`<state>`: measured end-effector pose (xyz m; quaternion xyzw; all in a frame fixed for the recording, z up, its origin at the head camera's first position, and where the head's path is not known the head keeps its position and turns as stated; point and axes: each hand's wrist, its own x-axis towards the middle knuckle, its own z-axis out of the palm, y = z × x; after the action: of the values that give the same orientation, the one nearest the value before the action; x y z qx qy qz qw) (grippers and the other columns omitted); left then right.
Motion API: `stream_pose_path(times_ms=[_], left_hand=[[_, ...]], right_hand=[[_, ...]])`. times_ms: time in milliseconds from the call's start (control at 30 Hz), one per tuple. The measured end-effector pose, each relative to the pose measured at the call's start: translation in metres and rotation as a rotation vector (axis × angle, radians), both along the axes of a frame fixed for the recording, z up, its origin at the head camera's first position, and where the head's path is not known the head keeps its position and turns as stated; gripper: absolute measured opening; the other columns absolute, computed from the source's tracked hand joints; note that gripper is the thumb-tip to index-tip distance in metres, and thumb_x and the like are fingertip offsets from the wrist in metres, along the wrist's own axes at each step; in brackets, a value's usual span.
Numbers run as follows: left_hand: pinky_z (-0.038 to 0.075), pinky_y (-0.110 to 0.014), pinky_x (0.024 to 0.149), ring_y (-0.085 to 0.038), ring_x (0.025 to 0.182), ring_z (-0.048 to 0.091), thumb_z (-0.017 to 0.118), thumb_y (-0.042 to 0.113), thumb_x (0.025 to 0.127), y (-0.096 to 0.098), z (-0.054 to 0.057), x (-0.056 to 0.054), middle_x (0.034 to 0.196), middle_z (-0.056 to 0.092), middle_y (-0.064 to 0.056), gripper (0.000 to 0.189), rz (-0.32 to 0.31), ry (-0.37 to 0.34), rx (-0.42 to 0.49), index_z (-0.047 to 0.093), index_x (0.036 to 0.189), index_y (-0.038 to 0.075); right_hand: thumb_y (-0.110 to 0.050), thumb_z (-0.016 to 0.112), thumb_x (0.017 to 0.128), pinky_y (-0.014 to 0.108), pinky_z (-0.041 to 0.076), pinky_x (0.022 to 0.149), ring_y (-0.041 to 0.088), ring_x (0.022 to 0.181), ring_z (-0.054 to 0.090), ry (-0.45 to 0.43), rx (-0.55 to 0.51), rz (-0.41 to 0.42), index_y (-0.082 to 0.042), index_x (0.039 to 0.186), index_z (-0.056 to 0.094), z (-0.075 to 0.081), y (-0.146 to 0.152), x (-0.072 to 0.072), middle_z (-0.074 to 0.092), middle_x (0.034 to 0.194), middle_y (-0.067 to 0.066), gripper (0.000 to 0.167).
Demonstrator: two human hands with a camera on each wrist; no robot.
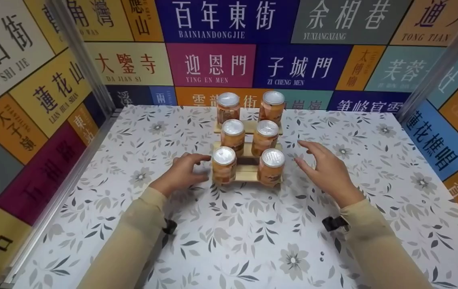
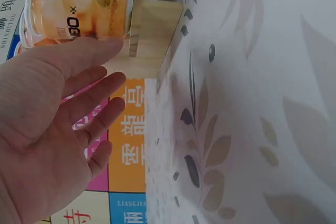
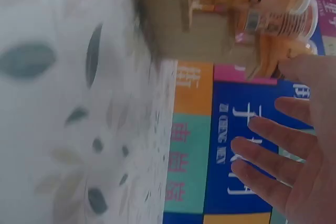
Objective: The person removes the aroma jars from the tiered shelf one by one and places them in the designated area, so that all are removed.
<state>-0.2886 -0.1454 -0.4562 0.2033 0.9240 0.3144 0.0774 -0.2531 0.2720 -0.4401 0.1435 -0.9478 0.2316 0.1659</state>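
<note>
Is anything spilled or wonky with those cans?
Nothing looks spilled or fallen over. All six cans stand upright on the wooden rack. Only the middle pair differs a little: it sits closer together than the others.

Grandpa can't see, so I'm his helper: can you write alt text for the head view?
Six orange, cylindrical, silver-lidded jars stand in pairs on a stepped pale wooden rack on a white floral-patterned table. A person's bare left hand and right hand flank the rack.
</note>
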Motion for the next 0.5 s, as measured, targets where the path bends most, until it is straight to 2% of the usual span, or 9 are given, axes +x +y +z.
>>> stream_pose_path(times_ms=[133,233,500], left_hand=[[0.038,-0.052,0.110,-0.029,0.126,0.057,0.086,0.027,0.084,0.005,-0.004,-0.002,0.143,0.063,-0.001,0.065,-0.015,-0.053,0.047,0.061,0.144,0.018],[0.047,-0.047,0.105,-0.027,0.124,0.057,0.088,0.029,0.082,0.008,-0.007,-0.003,0.140,0.063,-0.001,0.067,-0.014,-0.078,0.076,0.061,0.143,0.018],[0.049,-0.043,0.100,-0.026,0.117,0.059,0.092,0.028,0.077,0.011,-0.016,-0.007,0.131,0.067,-0.003,0.064,0.001,-0.055,0.118,0.067,0.134,0.015]], right_hand=[[-0.046,0.063,0.101,0.053,0.056,0.092,0.031,0.118,0.066,-0.027,-0.095,0.094,-0.021,0.149,0.055,0.005,-0.014,0.007,0.064,0.140,0.006,0.055],[-0.042,0.066,0.100,0.052,0.056,0.094,0.030,0.115,0.068,-0.020,-0.141,0.143,-0.020,0.147,0.056,0.007,-0.020,0.008,0.066,0.137,0.006,0.053],[-0.043,0.075,0.093,0.048,0.058,0.088,0.026,0.110,0.068,-0.005,-0.178,0.221,-0.021,0.143,0.061,0.005,-0.028,0.010,0.067,0.134,0.002,0.056]])
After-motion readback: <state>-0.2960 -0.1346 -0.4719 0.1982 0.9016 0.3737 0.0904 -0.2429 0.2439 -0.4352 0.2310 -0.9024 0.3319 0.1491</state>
